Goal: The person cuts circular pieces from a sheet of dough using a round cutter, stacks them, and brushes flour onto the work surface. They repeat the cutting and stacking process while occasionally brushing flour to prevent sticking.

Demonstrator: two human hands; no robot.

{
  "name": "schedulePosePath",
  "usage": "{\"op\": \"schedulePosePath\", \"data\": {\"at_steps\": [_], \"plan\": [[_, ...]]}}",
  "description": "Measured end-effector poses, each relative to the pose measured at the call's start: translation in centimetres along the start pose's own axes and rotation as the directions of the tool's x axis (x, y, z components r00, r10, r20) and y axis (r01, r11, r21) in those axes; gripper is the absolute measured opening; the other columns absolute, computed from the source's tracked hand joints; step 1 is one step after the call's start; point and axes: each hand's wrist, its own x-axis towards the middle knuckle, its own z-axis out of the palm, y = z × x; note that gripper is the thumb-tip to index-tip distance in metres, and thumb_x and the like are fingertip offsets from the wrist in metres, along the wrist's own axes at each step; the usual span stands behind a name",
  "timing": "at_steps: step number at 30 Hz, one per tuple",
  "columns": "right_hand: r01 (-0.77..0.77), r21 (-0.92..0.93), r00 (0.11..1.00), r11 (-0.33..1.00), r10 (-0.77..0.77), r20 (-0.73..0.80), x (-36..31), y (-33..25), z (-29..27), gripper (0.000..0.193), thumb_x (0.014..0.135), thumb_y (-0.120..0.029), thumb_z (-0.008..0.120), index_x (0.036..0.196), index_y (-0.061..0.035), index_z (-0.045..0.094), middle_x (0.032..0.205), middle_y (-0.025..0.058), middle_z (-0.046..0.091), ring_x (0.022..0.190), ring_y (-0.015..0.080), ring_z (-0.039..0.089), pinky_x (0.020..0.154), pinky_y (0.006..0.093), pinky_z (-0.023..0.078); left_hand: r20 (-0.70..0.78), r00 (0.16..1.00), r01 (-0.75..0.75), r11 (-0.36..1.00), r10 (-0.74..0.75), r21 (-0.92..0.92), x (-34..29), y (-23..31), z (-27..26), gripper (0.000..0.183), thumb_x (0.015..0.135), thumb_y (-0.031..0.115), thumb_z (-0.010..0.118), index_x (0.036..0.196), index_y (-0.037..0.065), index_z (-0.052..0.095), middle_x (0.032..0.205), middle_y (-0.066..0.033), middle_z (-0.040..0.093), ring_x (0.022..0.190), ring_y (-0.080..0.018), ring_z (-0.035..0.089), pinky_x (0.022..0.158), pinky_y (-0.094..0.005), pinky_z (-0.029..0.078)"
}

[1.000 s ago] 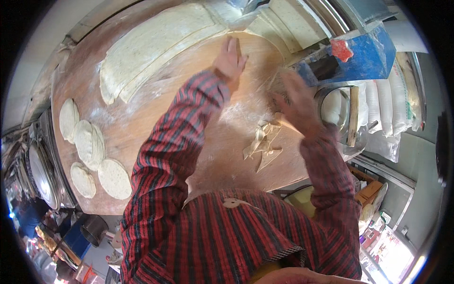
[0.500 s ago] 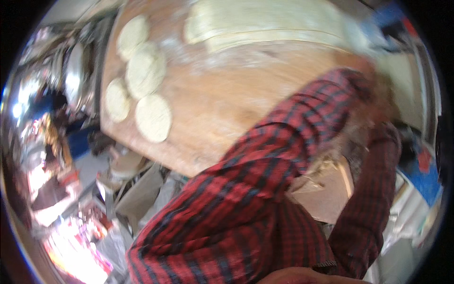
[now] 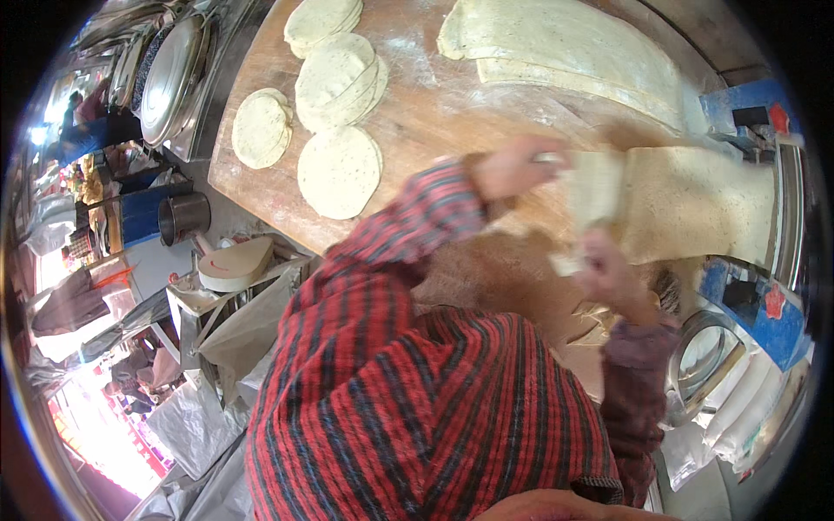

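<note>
A long pale dough sheet (image 3: 695, 204) stretches leftward from the metal and blue machine (image 3: 786, 208) on the right, over the wooden board (image 3: 417, 143). Its near end is folded and smeared by motion. My left hand (image 3: 524, 165) is closed at the far corner of that end, with a bit of white between the fingers. At the near corner my right hand (image 3: 608, 271) pinches a pale flap of the same dough. Several flat dough rounds (image 3: 340, 172) lie in overlapping stacks at the board's left. A layered slab of dough (image 3: 565, 43) rests along the far side.
A wooden-topped stool or block (image 3: 235, 265) and a metal pot (image 3: 183, 217) stand off the board's left edge. Round metal trays (image 3: 171, 80) lean at the far left. A round glass-like lid or bowl (image 3: 705, 354) and plastic bags (image 3: 754, 404) are at the lower right.
Both hands have moved left, away from the machine, and the dough sheet's end is now between them. The view has shifted too, showing more of the machine.
</note>
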Motion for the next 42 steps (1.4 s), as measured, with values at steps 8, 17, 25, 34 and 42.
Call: {"op": "schedulePosePath", "data": {"at_steps": [8,17,25,34,42], "plan": [[-0.204,-0.081,0.965,0.976,0.215,0.153,5.6,-6.3,16.3,0.015,0.088,-0.011,0.051,0.101,-0.0034,0.047,0.076,0.0270,0.059,0.074,0.0464,0.059,0.066,0.0524,0.044,-0.360,0.811,0.477,0.878,-0.461,-0.052,-16.8,-2.8,-7.4,0.017,0.090,0.006,0.057,0.101,0.002,0.070,0.079,-0.0059,0.069,0.069,-0.0096,0.062,0.064,-0.0255,0.051],[-0.186,-0.210,0.982,0.960,0.173,-0.078,3.8,-7.1,18.9,0.034,0.088,-0.019,0.055,0.118,-0.0039,0.049,0.083,0.0222,0.063,0.079,0.0395,0.062,0.072,0.0466,0.048,-0.274,0.900,0.163,0.322,0.339,0.933,-18.0,-1.8,-6.1,0.044,0.089,0.030,0.060,0.126,0.006,0.055,0.132,-0.0221,0.048,0.120,-0.0395,0.047,0.095,-0.0536,0.041],[-0.759,-0.457,0.363,0.464,-0.282,-0.888,-16.8,-2.9,2.9,0.051,0.082,-0.021,0.068,0.124,0.0021,0.048,0.121,0.0192,0.053,0.115,0.0381,0.046,0.101,0.0467,0.034,0.311,0.926,-0.378,0.553,0.215,0.743,-22.4,-2.8,1.5,0.061,0.087,0.031,0.063,0.140,0.011,0.041,0.147,-0.0175,0.034,0.135,-0.0383,0.032,0.106,-0.0557,0.030],[-0.965,-0.084,0.125,0.249,0.153,-0.980,-26.4,4.5,-7.1,0.071,0.076,-0.040,0.065,0.127,0.0066,0.045,0.109,0.0291,0.058,0.105,0.0409,0.056,0.090,0.0501,0.044,0.016,0.885,-0.367,0.676,0.465,0.638,-24.5,-2.8,1.0,0.028,0.083,0.017,0.066,0.109,0.009,0.061,0.115,-0.0129,0.058,0.102,-0.0322,0.055,0.083,-0.0415,0.044],[-0.833,0.087,0.199,0.546,0.442,-0.875,-28.5,-3.4,-7.5,0.044,0.080,-0.031,0.067,0.109,-0.0001,0.055,0.075,0.0082,0.060,0.062,0.0176,0.058,0.054,0.0326,0.045,0.101,0.901,-0.400,0.720,0.421,0.567,-25.2,-2.5,0.6,0.013,0.084,0.015,0.066,0.091,0.005,0.061,0.088,-0.0097,0.060,0.085,-0.0293,0.057,0.073,-0.0395,0.045]]}}
